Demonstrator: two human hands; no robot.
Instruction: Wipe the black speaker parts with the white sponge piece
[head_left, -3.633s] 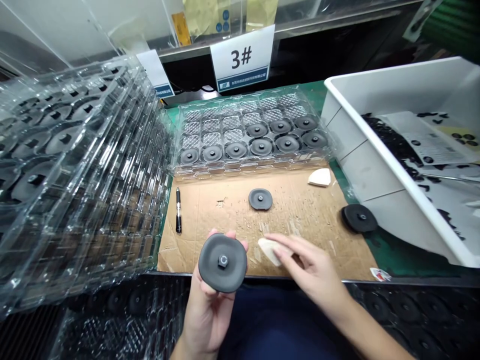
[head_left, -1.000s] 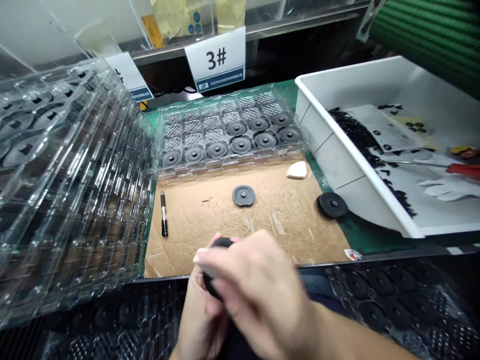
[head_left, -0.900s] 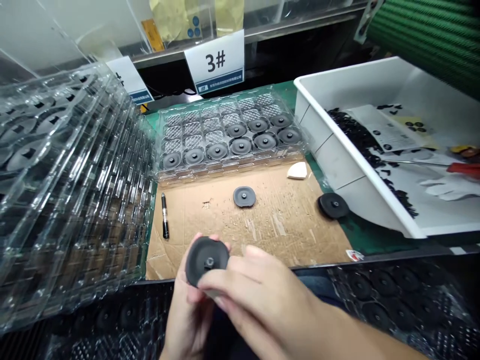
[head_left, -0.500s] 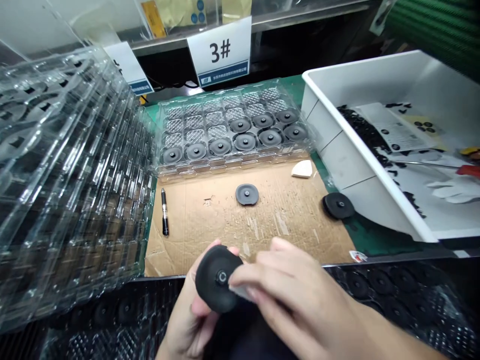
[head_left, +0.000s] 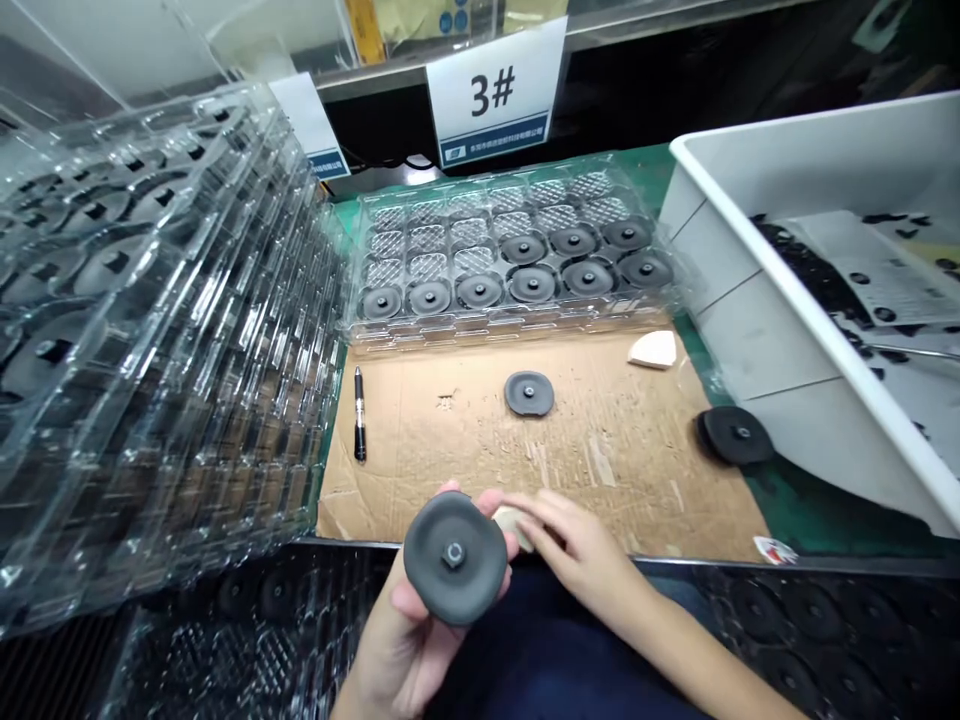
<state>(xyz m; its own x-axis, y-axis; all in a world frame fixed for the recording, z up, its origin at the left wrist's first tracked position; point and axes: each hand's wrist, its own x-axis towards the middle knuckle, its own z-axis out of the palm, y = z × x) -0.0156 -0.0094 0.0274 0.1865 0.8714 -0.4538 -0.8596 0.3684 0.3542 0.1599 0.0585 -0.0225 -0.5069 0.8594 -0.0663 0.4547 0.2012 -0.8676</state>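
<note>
While your left hand [head_left: 416, 645] clasps a dark disc [head_left: 456, 590], its face turned toward you, your right hand [head_left: 571, 545] pinches a white pad [head_left: 513, 524] just beside the disc's edge; whether the two touch cannot be told. Your hands are close together at the near edge of the cardboard [head_left: 420, 470]. A second disc [head_left: 529, 393] lies there, short of the tray [head_left: 487, 327].

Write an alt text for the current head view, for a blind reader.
A left hand holds a dark rounded disc with a central stub, while the right hand pinches a pale piece close beside it. Beyond lie a cardboard sheet, a partly filled clear tray and, at right, a pale bin.
</note>
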